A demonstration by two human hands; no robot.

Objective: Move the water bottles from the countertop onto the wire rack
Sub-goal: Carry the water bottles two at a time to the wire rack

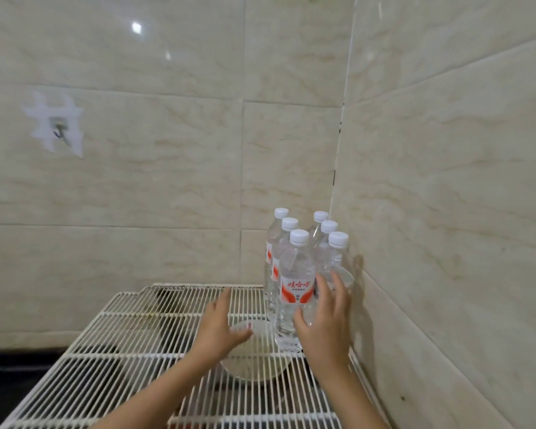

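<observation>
R hand [324, 323] fingers spread, touching front-right bottle [338, 267] on wire rack [106, 351]; L hand [218, 326] open beside.

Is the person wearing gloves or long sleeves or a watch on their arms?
No. The left hand and right hand are bare, without gloves or visible rings. Both forearms are uncovered as far as the picture shows, with no sleeves, watch or bracelet.

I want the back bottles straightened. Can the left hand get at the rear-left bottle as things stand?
Probably yes: the left hand hovers open over the wire rack, and the rear-left bottle's left side is unblocked, with nothing standing between them.
</observation>
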